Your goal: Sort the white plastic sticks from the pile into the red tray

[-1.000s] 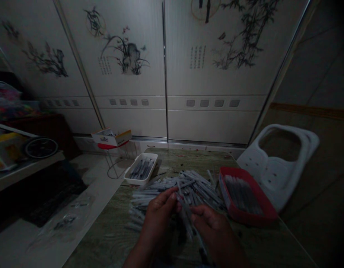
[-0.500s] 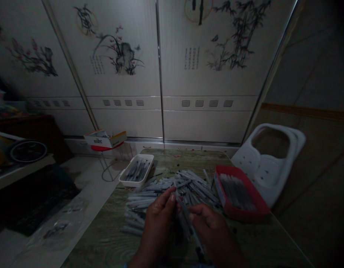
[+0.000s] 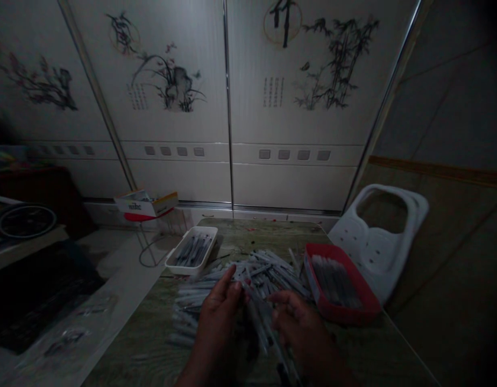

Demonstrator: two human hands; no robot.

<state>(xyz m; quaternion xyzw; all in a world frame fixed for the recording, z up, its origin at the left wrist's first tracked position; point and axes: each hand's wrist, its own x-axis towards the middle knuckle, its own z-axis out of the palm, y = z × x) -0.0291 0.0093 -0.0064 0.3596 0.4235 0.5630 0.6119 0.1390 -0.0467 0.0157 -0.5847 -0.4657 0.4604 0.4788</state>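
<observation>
In the dim middle of the table lies a loose heap of slim, translucent grey pens (image 3: 268, 271). My left hand (image 3: 218, 309) is closed at the heap's near side, thumb and fingers gripping the upper end of a few pens (image 3: 258, 320) that slant down toward me. Just to the right, my right hand (image 3: 299, 322) is curled with its fingertips pinched close beside those pens. Whatever is between the right fingers is too dark and blurred to make out. More pens run partly under the right hand.
A white tray (image 3: 171, 263) with pens stands at the table's far left, and a red basket (image 3: 367, 301) with neatly lined pens at the right. Behind are a white folding chair (image 3: 377, 247) and an open carton (image 3: 146, 206) on a red stool (image 3: 141, 217).
The view has shifted slightly, so everything sits a little lower and further left. My right hand's fingertips have come slightly away from my left hand; the left keeps its grip on the pens.
</observation>
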